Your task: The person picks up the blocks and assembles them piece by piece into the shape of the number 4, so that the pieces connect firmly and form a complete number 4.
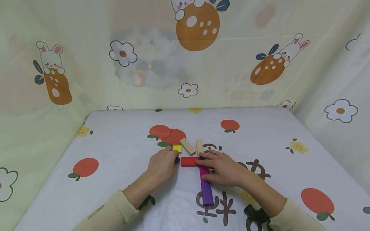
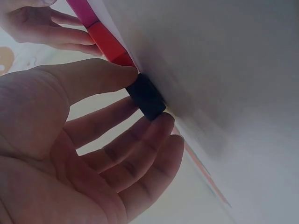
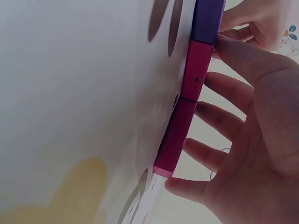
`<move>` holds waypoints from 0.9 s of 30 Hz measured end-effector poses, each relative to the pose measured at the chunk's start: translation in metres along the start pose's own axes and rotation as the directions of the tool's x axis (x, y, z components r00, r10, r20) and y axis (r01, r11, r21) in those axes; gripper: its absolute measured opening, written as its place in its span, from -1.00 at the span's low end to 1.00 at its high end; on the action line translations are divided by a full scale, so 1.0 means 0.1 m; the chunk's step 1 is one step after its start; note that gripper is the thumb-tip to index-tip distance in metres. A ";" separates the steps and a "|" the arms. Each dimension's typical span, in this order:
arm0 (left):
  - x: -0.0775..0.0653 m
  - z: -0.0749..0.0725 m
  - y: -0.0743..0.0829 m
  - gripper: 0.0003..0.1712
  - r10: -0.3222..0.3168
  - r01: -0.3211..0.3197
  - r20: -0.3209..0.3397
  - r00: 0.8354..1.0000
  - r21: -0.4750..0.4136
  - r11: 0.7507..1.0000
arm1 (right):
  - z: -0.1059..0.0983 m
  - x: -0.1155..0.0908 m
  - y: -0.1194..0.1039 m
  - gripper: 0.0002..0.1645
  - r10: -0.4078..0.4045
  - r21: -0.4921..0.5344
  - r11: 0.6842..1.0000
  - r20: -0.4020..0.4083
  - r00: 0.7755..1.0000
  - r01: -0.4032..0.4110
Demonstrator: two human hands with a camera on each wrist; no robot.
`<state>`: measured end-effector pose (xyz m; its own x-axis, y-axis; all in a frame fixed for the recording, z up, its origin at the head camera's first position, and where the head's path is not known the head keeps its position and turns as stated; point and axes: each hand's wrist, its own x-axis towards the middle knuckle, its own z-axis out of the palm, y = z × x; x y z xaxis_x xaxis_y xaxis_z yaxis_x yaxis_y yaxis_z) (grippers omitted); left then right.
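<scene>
My left hand pinches a dark block between thumb and fingers, low over the cloth. A yellow block lies beside its fingertips. To the right, a red block lies crosswise against a line of blocks. That line has a magenta block and a purple block at the near end. My right hand spreads over the line, its extended fingers touching the blocks. In the right wrist view, another magenta-toned block continues the line; the right hand partly covers it in the head view.
Two plain wooden blocks, a slanted one and a straighter one, lie beyond the red block. A white printed cloth covers the table. A black device sits at the right wrist. Patterned curtains stand behind.
</scene>
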<state>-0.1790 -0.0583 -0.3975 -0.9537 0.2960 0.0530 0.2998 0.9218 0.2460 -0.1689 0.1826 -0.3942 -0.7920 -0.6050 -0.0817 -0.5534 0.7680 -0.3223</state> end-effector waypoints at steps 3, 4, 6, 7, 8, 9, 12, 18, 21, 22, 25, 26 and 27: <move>0.00 -0.01 0.00 -0.70 0.004 -0.005 -0.014 1.000 -0.015 1.000 | 0.00 0.00 0.00 -0.37 -0.008 0.000 1.000 -0.003 1.000 0.008; 0.00 -0.01 0.01 -0.69 0.007 -0.007 -0.016 1.000 -0.018 1.000 | 0.00 0.00 0.00 -0.37 -0.010 -0.001 1.000 -0.004 1.000 0.010; 0.00 -0.01 0.01 -0.68 0.011 -0.011 -0.016 1.000 -0.023 1.000 | 0.00 0.00 0.01 -0.37 -0.012 -0.003 1.000 -0.005 1.000 0.012; 0.00 -0.01 0.01 -0.66 0.012 -0.012 -0.016 1.000 -0.023 1.000 | 0.01 0.00 0.01 -0.37 -0.013 -0.004 1.000 -0.004 1.000 0.013; 0.00 -0.01 0.02 -0.65 0.013 -0.013 -0.014 1.000 -0.021 1.000 | 0.01 0.00 0.01 -0.37 -0.012 -0.004 1.000 -0.004 1.000 0.012; 0.00 -0.01 0.02 -0.64 0.012 -0.012 -0.014 1.000 -0.018 1.000 | 0.01 0.00 0.01 -0.37 -0.012 -0.004 1.000 -0.005 1.000 0.012; 0.00 0.00 0.02 -0.63 0.005 -0.005 -0.014 1.000 0.000 1.000 | 0.01 0.00 0.01 -0.37 -0.013 -0.004 1.000 -0.006 1.000 0.012; 0.01 0.01 0.03 -0.64 0.002 -0.002 -0.016 1.000 0.034 0.999 | 0.01 -0.01 0.02 -0.37 -0.013 -0.006 1.000 -0.013 1.000 0.013; 0.01 0.02 0.03 -0.65 0.004 -0.003 -0.010 1.000 0.042 0.999 | 0.02 -0.01 0.02 -0.37 -0.010 -0.006 1.000 -0.014 1.000 0.010; 0.01 0.02 0.03 -0.64 0.003 -0.003 -0.008 1.000 0.044 0.999 | 0.02 -0.01 0.02 -0.37 -0.008 -0.005 1.000 -0.013 1.000 0.008; 0.01 0.02 0.03 -0.64 0.001 -0.001 -0.006 1.000 0.051 0.999 | 0.02 -0.01 0.02 -0.36 -0.001 -0.001 1.000 -0.009 1.000 0.000; 0.01 0.02 0.03 -0.64 0.002 -0.001 -0.007 1.000 0.054 0.999 | 0.02 -0.01 0.02 -0.36 0.001 0.001 1.000 -0.008 1.000 -0.001; 0.01 0.02 0.03 -0.63 0.003 -0.002 -0.008 1.000 0.058 0.998 | 0.02 -0.01 0.02 -0.36 0.003 0.004 1.000 -0.007 1.000 -0.003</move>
<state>-0.1792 -0.0545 -0.3989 -0.9530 0.2965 0.0615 0.3028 0.9340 0.1895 -0.1688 0.1843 -0.3965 -0.7958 -0.6008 -0.0759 -0.5498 0.7693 -0.3254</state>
